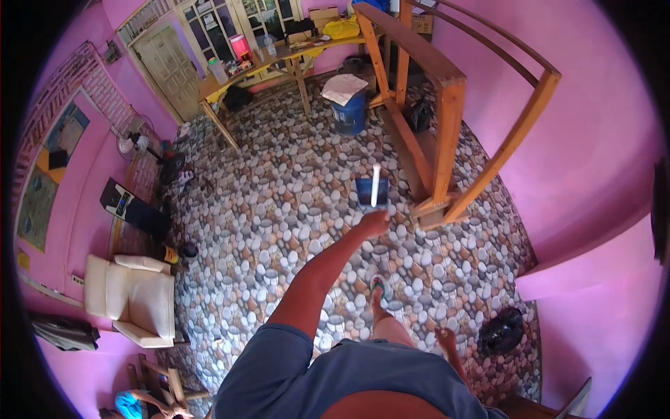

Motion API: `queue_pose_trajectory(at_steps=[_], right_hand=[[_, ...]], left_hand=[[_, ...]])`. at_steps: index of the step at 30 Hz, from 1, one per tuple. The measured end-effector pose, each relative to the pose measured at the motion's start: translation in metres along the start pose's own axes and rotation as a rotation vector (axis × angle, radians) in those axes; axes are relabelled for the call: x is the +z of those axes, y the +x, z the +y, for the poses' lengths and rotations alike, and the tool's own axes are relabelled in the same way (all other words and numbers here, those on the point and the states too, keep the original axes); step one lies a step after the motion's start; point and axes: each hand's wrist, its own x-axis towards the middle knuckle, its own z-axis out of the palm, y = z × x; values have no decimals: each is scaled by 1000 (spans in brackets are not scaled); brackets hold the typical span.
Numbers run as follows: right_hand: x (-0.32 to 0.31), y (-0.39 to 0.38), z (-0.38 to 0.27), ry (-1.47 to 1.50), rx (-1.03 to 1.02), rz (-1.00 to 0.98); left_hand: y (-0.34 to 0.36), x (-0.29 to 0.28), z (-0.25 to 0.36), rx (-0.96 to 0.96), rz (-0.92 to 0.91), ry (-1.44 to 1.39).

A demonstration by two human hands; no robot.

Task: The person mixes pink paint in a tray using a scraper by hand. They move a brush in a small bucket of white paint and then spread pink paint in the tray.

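Observation:
My left arm reaches forward over the pebble-patterned floor. My left hand (pixel 377 222) is closed at the near end of a blue dustpan (pixel 365 190) with a white stick-like handle (pixel 375 184); the fingers themselves are small and partly hidden. The pan appears low, close to the floor. On my right, beside my body, a bare limb end (pixel 447 341) shows that looks like my right hand hanging down; its fingers are too unclear to read. A foot in a green-strapped sandal (pixel 377 285) stands in front of me.
A wooden frame (pixel 447 140) stands right of the dustpan. Behind it are a cloth-topped blue bucket (pixel 349 115) and a long, cluttered table (pixel 279 54). Left stand a cream armchair (pixel 150 300) and a fan (pixel 132 142). A black bag (pixel 502 332) lies right; a person (pixel 132 405) sits lower left.

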Motion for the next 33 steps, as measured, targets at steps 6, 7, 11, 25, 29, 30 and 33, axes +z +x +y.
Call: queue_pose_trajectory(at_steps=[6,7,11,25,29,30,33], right_hand=[[-66,41,-414,711,-397,-801],[-82,41,-461,819,-642,-1027],[-91,44,-648,505,-1276,-1839],[47,197,-922,631,-1162,-1264],[89,222,-999,1143,-811,-1120],[95,229,-1016,1160,-776,-1078],[113,268,-1073,1403,-709,-1134]], left_hand=[[68,-175,41,22,-253,-561],[65,-216,62,249,-357,-521],[12,-387,106,498,-743,-692],[72,-610,-118,754,-822,-738],[124,-686,-192,580,-692,-548],[130,-691,-215,497,-506,-709],[160,-740,-282,320,-638,-1089]])
